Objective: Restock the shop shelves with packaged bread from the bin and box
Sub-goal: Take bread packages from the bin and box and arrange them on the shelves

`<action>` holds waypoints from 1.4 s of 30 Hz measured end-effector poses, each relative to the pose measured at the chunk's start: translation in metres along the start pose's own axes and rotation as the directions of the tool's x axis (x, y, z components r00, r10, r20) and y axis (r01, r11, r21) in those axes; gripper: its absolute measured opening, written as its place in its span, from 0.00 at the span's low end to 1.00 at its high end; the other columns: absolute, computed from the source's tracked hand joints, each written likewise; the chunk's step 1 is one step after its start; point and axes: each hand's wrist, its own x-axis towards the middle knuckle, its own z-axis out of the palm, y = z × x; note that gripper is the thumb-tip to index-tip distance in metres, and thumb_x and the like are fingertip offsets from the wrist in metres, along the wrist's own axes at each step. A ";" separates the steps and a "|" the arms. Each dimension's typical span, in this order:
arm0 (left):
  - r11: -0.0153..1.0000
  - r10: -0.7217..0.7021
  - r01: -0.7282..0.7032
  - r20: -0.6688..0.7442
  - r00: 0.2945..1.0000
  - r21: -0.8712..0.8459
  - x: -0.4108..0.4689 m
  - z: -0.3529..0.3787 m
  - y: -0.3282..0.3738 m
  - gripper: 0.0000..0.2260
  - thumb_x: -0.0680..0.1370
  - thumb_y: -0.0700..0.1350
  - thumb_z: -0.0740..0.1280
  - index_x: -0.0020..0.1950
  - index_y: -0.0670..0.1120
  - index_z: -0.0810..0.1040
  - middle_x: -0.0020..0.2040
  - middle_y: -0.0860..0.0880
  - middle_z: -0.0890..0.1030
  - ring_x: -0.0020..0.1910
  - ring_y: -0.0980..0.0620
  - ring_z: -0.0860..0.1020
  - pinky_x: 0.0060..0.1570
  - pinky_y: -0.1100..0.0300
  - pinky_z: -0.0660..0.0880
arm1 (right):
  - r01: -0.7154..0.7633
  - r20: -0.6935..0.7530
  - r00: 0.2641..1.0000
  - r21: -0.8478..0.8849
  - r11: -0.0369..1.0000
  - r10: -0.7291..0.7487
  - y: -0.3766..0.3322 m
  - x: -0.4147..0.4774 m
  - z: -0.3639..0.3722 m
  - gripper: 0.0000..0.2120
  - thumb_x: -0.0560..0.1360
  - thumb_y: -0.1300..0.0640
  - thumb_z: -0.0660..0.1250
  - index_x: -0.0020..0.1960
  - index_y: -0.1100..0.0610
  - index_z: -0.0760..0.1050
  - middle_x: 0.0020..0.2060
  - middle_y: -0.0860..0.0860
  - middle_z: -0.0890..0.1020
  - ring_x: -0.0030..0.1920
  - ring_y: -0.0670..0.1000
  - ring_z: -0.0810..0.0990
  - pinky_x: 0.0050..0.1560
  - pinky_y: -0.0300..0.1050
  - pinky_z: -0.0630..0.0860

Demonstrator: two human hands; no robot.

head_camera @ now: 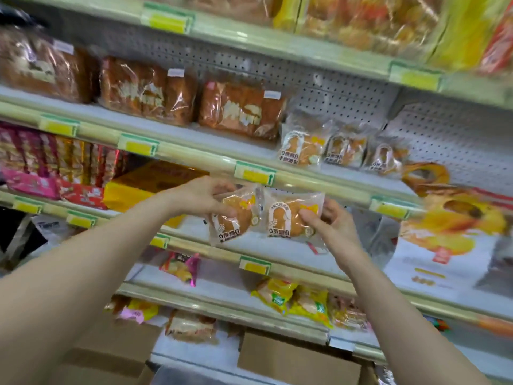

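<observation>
Shelves [194,157] behind; left hand [200,196] pinches left packet [236,221], right hand [337,222] pinches right packet [287,216] alongside.

Left bread packet [234,218], pinched in the left hand [204,194]: black print "0蔗糖" low on the front, smaller line beneath blurred. Right bread packet [288,218], pinched in the right hand [333,220]: the same "0蔗糖", plus an illegible arc of small characters at the top. Leftmost shelf packet [301,147] of the matching row above: "0蔗糖" over "手撕面包"; pink-and-yellow packet [138,311] on a lower shelf: numeral "40"; yellow price tags [255,175] on the shelf rails: unreadable.
</observation>
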 end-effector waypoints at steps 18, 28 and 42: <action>0.967 0.127 -0.152 -0.133 0.983 -0.203 0.078 0.015 0.124 0.15 0.72 0.44 0.75 0.56 0.51 0.76 0.50 0.56 0.83 0.44 0.61 0.82 0.38 0.69 0.73 | 0.018 -0.405 0.913 -0.072 0.997 -0.046 -0.042 0.107 -0.129 0.16 0.72 0.53 0.75 0.57 0.57 0.78 0.50 0.51 0.84 0.53 0.54 0.83 0.60 0.57 0.77; 0.939 0.088 -0.150 -0.207 0.974 -0.310 0.100 0.032 0.117 0.13 0.72 0.38 0.75 0.53 0.48 0.77 0.48 0.51 0.85 0.41 0.57 0.84 0.37 0.66 0.76 | -0.134 -0.408 0.913 -0.243 0.961 0.024 -0.029 0.161 -0.126 0.24 0.74 0.54 0.74 0.66 0.60 0.71 0.60 0.55 0.79 0.60 0.58 0.78 0.60 0.51 0.74; 0.936 0.110 -0.166 -0.191 0.975 -0.311 0.107 0.037 0.115 0.20 0.72 0.42 0.76 0.62 0.47 0.77 0.52 0.48 0.85 0.49 0.51 0.84 0.52 0.56 0.79 | 0.019 -0.414 0.845 -0.609 0.793 -0.339 -0.038 0.160 -0.106 0.32 0.71 0.53 0.75 0.71 0.54 0.65 0.65 0.58 0.72 0.66 0.59 0.70 0.64 0.56 0.69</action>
